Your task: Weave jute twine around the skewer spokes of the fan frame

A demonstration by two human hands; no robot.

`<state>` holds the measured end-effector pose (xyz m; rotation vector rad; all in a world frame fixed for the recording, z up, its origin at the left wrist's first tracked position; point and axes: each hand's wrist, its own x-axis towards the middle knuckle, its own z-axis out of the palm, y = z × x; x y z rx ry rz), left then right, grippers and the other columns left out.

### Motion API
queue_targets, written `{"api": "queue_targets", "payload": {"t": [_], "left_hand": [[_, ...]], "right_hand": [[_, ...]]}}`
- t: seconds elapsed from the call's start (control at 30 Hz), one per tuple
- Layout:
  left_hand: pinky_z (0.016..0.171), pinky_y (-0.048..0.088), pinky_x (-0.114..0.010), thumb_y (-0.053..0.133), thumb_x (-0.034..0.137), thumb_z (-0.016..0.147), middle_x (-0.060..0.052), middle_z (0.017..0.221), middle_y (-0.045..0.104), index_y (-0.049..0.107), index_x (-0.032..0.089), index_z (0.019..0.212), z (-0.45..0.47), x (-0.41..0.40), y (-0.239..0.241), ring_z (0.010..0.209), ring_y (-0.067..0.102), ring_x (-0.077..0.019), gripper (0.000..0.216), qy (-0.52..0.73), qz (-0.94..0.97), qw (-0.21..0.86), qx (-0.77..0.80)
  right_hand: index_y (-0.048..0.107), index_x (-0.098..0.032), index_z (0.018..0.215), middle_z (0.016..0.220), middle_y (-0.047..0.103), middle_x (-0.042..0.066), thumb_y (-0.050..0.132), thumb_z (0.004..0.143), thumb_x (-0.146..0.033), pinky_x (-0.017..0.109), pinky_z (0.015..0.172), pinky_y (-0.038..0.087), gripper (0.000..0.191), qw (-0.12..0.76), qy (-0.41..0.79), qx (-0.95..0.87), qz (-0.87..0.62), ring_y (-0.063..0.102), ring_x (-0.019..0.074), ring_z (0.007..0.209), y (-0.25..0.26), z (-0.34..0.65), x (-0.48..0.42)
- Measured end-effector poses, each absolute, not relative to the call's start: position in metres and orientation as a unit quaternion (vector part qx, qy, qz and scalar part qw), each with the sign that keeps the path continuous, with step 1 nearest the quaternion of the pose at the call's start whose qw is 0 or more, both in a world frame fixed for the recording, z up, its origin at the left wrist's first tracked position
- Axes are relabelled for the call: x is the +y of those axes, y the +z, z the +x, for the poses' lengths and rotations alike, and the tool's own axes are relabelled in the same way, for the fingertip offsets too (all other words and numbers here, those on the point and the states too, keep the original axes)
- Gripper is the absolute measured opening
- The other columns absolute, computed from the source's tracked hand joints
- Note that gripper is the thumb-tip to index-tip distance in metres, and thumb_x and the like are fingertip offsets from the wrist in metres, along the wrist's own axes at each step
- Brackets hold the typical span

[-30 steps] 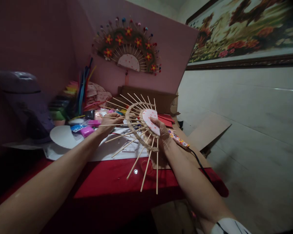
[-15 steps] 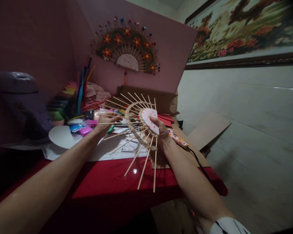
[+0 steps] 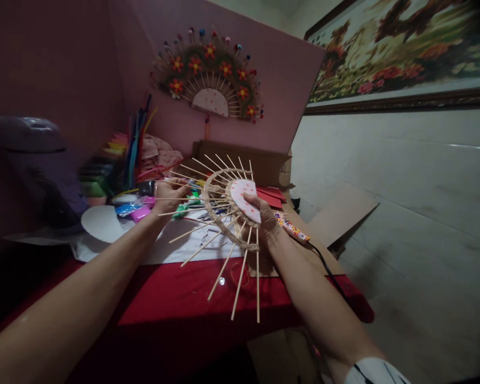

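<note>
A half-round fan frame (image 3: 224,228) of thin wooden sticks, with an arc of braided twine woven across them, is held up over the table. My right hand (image 3: 266,217) grips its half-disc centre (image 3: 243,194), covered in white cloth with pink dots, thumb on the front and fingers hidden behind. At the frame's left side, my left hand (image 3: 171,196) is closed, its fingertips pinched at one of the sticks. Other sticks cross in front of that hand. Sticks fan out leftward, with the lowest ones pointing down toward the table edge.
A finished-looking fan (image 3: 210,101) with felt flowers hangs on the pink panel. A flower-patterned glue gun (image 3: 292,228) lies on cardboard at right, its black cord trailing. Coloured packets (image 3: 141,214), pipe cleaners (image 3: 133,141) and a purple bottle (image 3: 36,176) crowd the left. Red cloth (image 3: 164,298) covers the table.
The fan frame has turned slightly, its lower sticks swinging down and to the right. My left hand has shifted a little up and left along the sticks; my right hand keeps its grip.
</note>
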<state>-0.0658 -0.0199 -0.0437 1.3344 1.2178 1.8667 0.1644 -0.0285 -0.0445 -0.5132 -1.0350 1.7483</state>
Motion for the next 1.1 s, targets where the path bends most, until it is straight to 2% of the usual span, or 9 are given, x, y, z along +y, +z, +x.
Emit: {"api": "queue_targets", "payload": {"t": [0.23, 0.5, 0.63, 0.9, 1.1], "left_hand": [[0.037, 0.032, -0.020, 0.068, 0.024, 0.060, 0.002, 0.050, 0.058, 0.062, 0.014, 0.064, -0.075, -0.019, -0.040, 0.037, 0.046, -0.0079, 0.013, 0.726, 0.469, 0.217, 0.454], [0.040, 0.036, -0.021, 0.070, 0.028, 0.061, -0.001, 0.056, 0.061, 0.065, 0.013, 0.072, -0.078, -0.029, -0.036, 0.042, 0.050, -0.0095, 0.019, 0.722, 0.472, 0.239, 0.446], [0.042, 0.038, -0.022, 0.067, 0.021, 0.060, -0.002, 0.060, 0.063, 0.067, 0.012, 0.074, -0.078, -0.033, -0.033, 0.044, 0.050, -0.0093, 0.016, 0.721, 0.475, 0.240, 0.444], [0.044, 0.038, -0.021, 0.061, 0.012, 0.057, -0.003, 0.066, 0.068, 0.070, 0.012, 0.077, -0.083, -0.035, -0.030, 0.048, 0.053, -0.0096, 0.022, 0.708, 0.489, 0.254, 0.442], [0.049, 0.043, -0.025, 0.066, 0.010, 0.058, -0.002, 0.064, 0.068, 0.068, 0.012, 0.075, -0.093, -0.030, -0.029, 0.048, 0.055, -0.0115, 0.018, 0.710, 0.453, 0.336, 0.420]], "right_hand": [[0.059, -0.010, 0.094, 0.063, 0.070, 0.005, 0.050, 0.079, -0.016, 0.019, 0.045, 0.055, 0.019, 0.464, 0.757, -0.404, -0.222, 0.063, 0.0128, 0.047, -0.041, 0.164, -0.033], [0.061, -0.010, 0.091, 0.067, 0.071, 0.006, 0.052, 0.077, -0.011, 0.018, 0.051, 0.056, 0.016, 0.458, 0.760, -0.407, -0.218, 0.065, 0.0124, 0.052, -0.041, 0.163, -0.033], [0.061, -0.009, 0.090, 0.065, 0.070, 0.006, 0.051, 0.078, -0.011, 0.019, 0.052, 0.056, 0.016, 0.457, 0.761, -0.409, -0.214, 0.063, 0.0121, 0.049, -0.040, 0.163, -0.034], [0.061, -0.008, 0.094, 0.071, 0.072, 0.008, 0.051, 0.078, -0.011, 0.021, 0.056, 0.058, 0.019, 0.458, 0.767, -0.394, -0.217, 0.067, 0.0145, 0.058, -0.042, 0.164, -0.031], [0.061, -0.007, 0.093, 0.071, 0.072, 0.009, 0.053, 0.077, -0.010, 0.020, 0.055, 0.057, 0.018, 0.455, 0.766, -0.398, -0.220, 0.067, 0.0138, 0.056, -0.042, 0.165, -0.031]]}}
